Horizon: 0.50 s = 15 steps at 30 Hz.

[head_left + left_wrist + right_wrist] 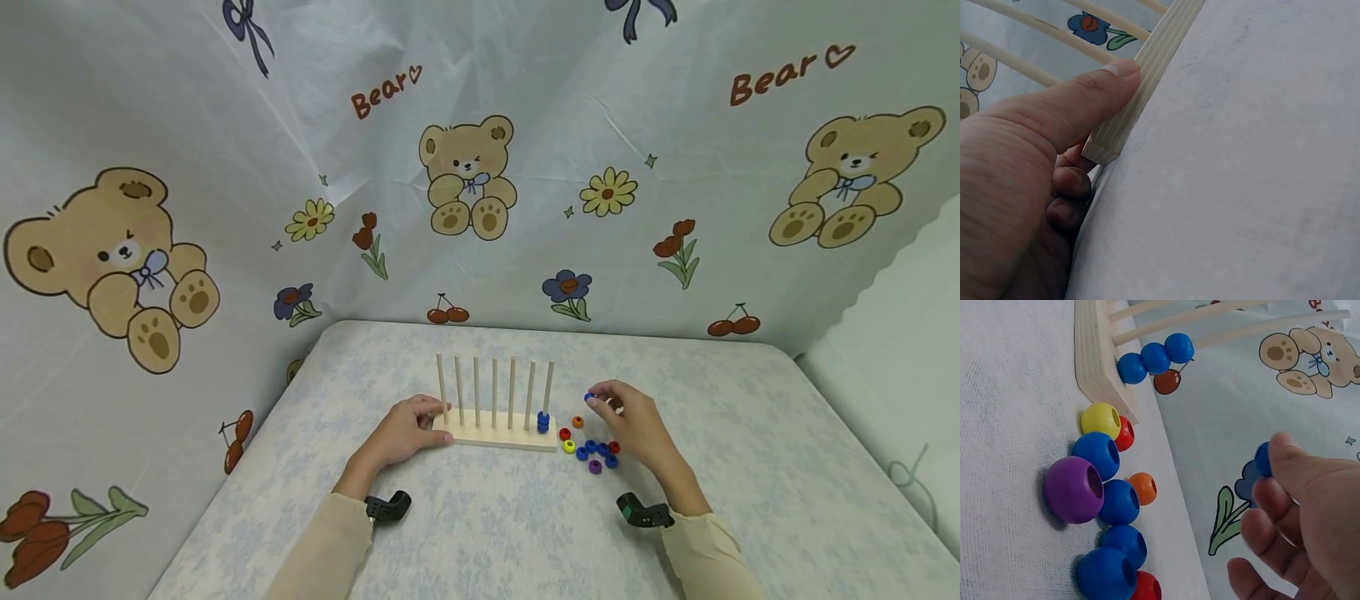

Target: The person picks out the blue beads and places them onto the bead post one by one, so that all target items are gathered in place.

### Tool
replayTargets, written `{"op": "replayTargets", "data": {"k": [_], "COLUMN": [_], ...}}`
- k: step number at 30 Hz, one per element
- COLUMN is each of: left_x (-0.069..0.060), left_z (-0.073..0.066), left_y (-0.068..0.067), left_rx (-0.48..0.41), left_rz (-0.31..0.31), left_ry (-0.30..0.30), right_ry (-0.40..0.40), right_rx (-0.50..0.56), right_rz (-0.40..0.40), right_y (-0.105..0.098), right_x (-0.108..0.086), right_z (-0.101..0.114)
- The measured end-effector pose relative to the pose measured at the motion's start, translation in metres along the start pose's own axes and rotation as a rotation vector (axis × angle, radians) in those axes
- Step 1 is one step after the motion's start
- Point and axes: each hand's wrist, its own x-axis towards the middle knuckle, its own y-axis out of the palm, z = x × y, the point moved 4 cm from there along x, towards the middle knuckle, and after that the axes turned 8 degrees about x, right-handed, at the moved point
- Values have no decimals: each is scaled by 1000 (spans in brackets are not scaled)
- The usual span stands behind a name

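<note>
Beige sleeves closest in: left sleeve [318,546] at eight o'clock, right sleeve [708,558] at four, clock centred on the rack, twelve toward the hanging cloth. Black wrist device strapped at each cuff.

Wooden peg rack [495,435] upright on the worktop [495,517], seven pegs in a row along a flat base. Three blue beads [543,422] stacked at the foot of the three-o'clock end peg [548,387]; remaining six pegs bare.

Left hand [401,433] at nine o'clock, gripping that end of the base: thumb along the near edge, other fingers round behind.

Right hand [641,423] at three o'clock, thumb and forefinger pinching a single blue bead [588,397]. Held bead raised off the worktop, between two and three o'clock, apart from the end peg. Remaining fingers loosely bent, holding nothing.

Nine loose beads on the worktop, between three and four o'clock, just beside the base. Within the cluster: orange bead [577,422] at eleven, one red bead [565,433] between nine and ten, yellow bead [569,447] at nine, purple bead [595,467] at six, second red bead [614,447] at three, four blue ones among them.

Worktop cover pale, mottled blue. Beyond it at twelve, printed cloth [525,267]: winking bears between nine and ten, at twelve and at two; flowers, cherries, "Bear" lettering.
</note>
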Motion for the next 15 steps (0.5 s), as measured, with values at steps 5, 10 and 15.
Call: {"op": "replayTargets", "data": {"k": [5,10,15], "left_x": [0,1,1], "left_z": [1,1,2], "left_y": [1,1,1], "left_rx": [-1,-9,-1], "left_rz": [-1,-2,-2], "left_ry": [1,0,1], "right_ry": [-25,-32,-100], "right_rx": [20,47,83], "right_rz": [-55,-65,-167], "right_y": [-3,-5,-8], "right_x": [-1,-1,1], "right_z": [4,7,16]}}
